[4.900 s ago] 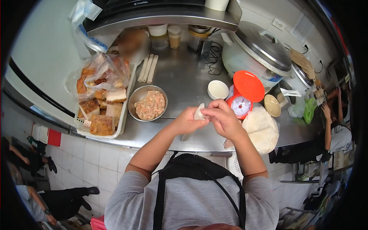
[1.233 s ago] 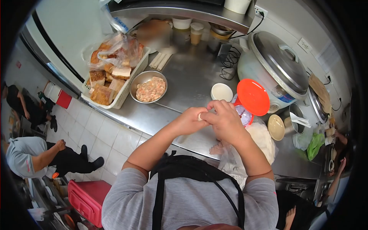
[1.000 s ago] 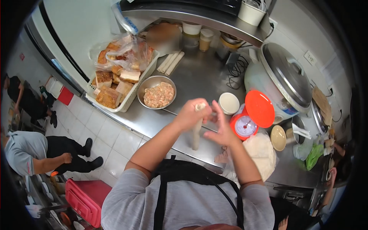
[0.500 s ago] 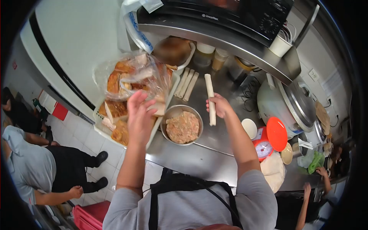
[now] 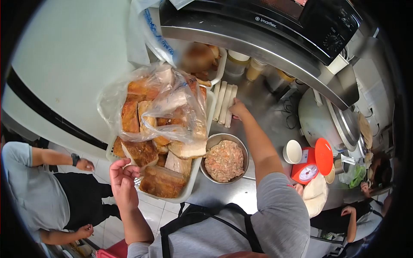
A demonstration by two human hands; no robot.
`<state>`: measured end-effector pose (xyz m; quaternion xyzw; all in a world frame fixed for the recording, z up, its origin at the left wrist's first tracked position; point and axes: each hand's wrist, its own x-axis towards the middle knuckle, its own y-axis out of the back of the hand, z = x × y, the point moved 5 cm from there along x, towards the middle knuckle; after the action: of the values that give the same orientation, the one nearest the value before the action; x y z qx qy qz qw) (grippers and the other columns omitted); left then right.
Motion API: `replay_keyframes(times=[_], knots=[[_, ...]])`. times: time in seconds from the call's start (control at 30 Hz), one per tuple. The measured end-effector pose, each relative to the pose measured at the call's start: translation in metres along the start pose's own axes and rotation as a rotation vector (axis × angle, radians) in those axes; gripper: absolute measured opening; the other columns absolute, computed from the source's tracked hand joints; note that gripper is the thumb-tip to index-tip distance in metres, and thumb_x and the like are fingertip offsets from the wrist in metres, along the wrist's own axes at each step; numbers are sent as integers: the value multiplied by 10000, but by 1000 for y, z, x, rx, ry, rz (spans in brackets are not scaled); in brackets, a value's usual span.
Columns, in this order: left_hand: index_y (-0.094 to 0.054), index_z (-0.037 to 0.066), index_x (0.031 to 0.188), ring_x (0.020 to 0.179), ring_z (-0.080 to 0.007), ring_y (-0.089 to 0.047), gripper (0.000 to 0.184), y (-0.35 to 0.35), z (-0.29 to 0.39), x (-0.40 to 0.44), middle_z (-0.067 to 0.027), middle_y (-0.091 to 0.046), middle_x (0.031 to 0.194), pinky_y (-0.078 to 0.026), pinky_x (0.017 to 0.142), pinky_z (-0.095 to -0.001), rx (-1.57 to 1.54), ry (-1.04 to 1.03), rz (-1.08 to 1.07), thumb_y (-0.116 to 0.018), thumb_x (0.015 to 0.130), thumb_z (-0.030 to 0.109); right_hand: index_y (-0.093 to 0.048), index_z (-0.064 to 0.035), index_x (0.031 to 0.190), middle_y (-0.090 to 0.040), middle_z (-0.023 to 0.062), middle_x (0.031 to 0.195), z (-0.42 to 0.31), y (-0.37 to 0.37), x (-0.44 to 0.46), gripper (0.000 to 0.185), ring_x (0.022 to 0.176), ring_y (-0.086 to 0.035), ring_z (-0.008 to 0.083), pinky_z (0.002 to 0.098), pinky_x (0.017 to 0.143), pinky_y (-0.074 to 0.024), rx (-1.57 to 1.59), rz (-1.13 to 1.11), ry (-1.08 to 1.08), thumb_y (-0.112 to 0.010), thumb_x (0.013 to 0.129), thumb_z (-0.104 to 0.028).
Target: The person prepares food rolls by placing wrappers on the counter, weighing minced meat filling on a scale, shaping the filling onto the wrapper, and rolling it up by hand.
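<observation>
Right hand [image 5: 238, 109] at the pale rolls [image 5: 224, 103]

Head view: the rolls lie side by side on the bench [image 5: 266, 112], beyond a metal bowl [image 5: 221, 137] of mixture [image 5: 224, 161]; the right hand touches the endmost, grip clamped or loose, I cannot tell; the left hand [image 5: 125, 184] is empty, fingers parted, beside the tray [image 5: 210, 112] of meat [image 5: 162, 182].

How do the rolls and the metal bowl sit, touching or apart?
Apart. The head view shows a narrow strip of steel counter between the lower ends of the rolls and the rim of the metal bowl.
</observation>
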<state>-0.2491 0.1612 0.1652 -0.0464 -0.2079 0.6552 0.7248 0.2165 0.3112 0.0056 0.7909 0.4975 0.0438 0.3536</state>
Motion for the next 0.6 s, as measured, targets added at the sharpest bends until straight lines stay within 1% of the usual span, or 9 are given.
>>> replay_keyframes(times=[0.07, 0.17, 0.23, 0.27, 0.3, 0.4, 0.47, 0.53, 0.6], knots=[[-388, 27, 1169, 896, -168, -521, 578, -3, -4, 4, -90, -457, 1137, -408, 736, -262, -17, 9, -10, -637, 775, 368, -322, -46, 1319, -588, 147, 924, 0, -1, -6, 637, 690, -575, 207, 309, 461, -458, 15, 10, 36, -530, 717, -69], [-401, 27, 1162, 896, -173, -527, 562, -14, -4, 6, -97, -462, 1143, -410, 734, -265, 1, -9, -49, -642, 773, 354, -374, -18, 1280, -599, 153, 947, -11, 9, -29, 588, 761, -585, 205, 316, 553, -483, 6, -36, -10, -536, 718, -79], [-418, 26, 1154, 899, -177, -532, 548, -22, -2, 5, -106, -467, 1156, -414, 729, -271, 34, -22, -54, -650, 771, 341, -386, -69, 1299, -580, 70, 849, -10, 14, -33, 599, 722, -545, 152, 287, 568, -465, 98, -103, 151, -576, 735, -127], [-422, 28, 1153, 899, -177, -532, 545, -27, 1, 3, -111, -470, 1158, -416, 726, -275, 36, -59, -77, -648, 774, 347, -450, -57, 1245, -597, 65, 838, -9, 22, -39, 525, 727, -555, 152, 282, 637, -467, -9, 6, 233, -593, 749, -153], [-425, 28, 1149, 892, -176, -532, 539, -32, 3, 2, -114, -473, 1157, -414, 726, -275, 53, -86, -93, -644, 778, 352, -468, -54, 1223, -603, 64, 858, -11, 33, -60, 493, 744, -561, 150, 277, 687, -460, 23, 61, 276, -601, 762, -168], [-430, 20, 1132, 881, -175, -516, 532, -51, 7, -7, -125, -485, 1132, -403, 727, -278, 48, -166, -172, -616, 793, 385, -503, -34, 1148, -578, 33, 890, -4, 66, -140, 340, 775, -540, 92, 235, 689, -457, 303, 28, 409, -570, 821, -98], [-431, 15, 1115, 895, -190, -508, 496, -79, 9, -15, -134, -486, 1096, -406, 732, -287, -33, -195, -302, -601, 806, 363, -512, -23, 1120, -561, 36, 871, 9, 95, -211, 311, 773, -535, 92, 238, 674, -461, 394, 131, 527, -567, 818, -73], [-437, 12, 1093, 898, -199, -504, 449, -113, -1, -27, -140, -485, 1074, -410, 737, -291, -145, -162, -402, -593, 813, 327, -543, -20, 1035, -579, 72, 816, 31, 128, -281, 261, 738, -568, 146, 260, 672, -465, 239, 393, 672, -580, 783, -78], [-450, 8, 1058, 875, -206, -508, 358, -154, -15, -40, -146, -491, 1035, -425, 738, -303, -277, -122, -477, -570, 824, 251, -547, -28, 1013, -562, 93, 841, 73, 155, -333, 249, 732, -571, 171, 272, 660, -467, 173, 566, 699, -587, 771, -73]])
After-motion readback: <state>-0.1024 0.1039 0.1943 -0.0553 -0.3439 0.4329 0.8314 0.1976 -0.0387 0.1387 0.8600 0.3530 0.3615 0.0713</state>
